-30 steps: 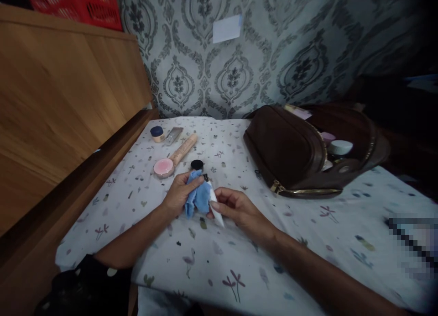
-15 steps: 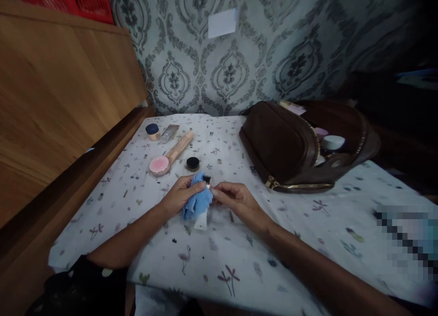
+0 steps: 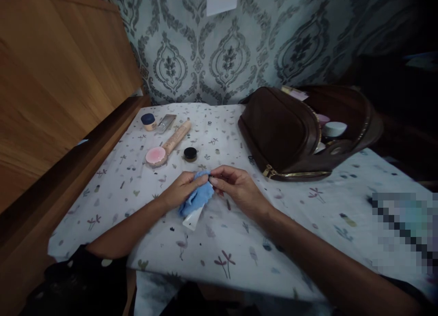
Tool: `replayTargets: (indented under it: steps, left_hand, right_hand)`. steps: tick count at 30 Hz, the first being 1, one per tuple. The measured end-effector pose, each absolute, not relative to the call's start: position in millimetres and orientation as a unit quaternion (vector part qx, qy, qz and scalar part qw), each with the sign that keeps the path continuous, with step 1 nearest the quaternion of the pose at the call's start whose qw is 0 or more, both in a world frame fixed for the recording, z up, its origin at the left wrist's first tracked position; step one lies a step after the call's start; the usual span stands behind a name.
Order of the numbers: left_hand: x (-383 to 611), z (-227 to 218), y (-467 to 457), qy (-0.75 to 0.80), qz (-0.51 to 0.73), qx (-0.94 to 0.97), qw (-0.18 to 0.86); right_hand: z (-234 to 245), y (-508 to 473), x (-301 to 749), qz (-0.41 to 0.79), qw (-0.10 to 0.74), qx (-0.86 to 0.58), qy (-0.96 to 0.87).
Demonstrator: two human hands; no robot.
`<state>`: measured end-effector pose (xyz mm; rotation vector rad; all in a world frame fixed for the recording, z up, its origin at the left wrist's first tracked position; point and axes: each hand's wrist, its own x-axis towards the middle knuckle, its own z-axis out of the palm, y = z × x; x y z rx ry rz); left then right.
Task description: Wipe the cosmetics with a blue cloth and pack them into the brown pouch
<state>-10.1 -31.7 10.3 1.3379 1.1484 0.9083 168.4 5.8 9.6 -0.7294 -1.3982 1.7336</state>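
Note:
My left hand [image 3: 181, 188] is closed around a blue cloth [image 3: 201, 196] wrapped about a white squeeze tube [image 3: 193, 219]. The tube's flat end sticks out below the cloth, tilted toward me. My right hand [image 3: 236, 183] pinches the tube's dark cap at the upper end, with thumb and fingers covering most of it. Just beyond my hands sits a small black-lidded jar [image 3: 190, 154]. To its left are a pink round compact [image 3: 156, 156] and a peach tube [image 3: 178, 137] lying at a slant.
A jar with a dark blue lid [image 3: 148, 121] and a silver-and-clear tube [image 3: 166, 123] are at the back left. The open brown bag [image 3: 277, 129] holding cosmetics stands on the right. A wooden cabinet [image 3: 65, 69] borders the left, a patterned wall [image 3: 226, 55] the back.
My right fingers have moved up from beside the tube onto its dark cap. The tube's lower end has swung slightly left. The view has tipped down a little.

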Motion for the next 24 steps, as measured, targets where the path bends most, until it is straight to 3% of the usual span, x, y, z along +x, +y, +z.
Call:
replayTargets:
  steps: [10,24]
  left_hand:
    - [-13.7,14.4,-30.0,0.428,0.347,0.533,0.643]
    - [-27.5,24.8,-27.2,0.421,0.223,0.554,0.682]
  right_hand:
    - [10.7,5.0,170.6,0.686,0.391,-0.301,-0.534]
    - [16.9,31.2,185.2,0.629,0.504,-0.343,-0.482]
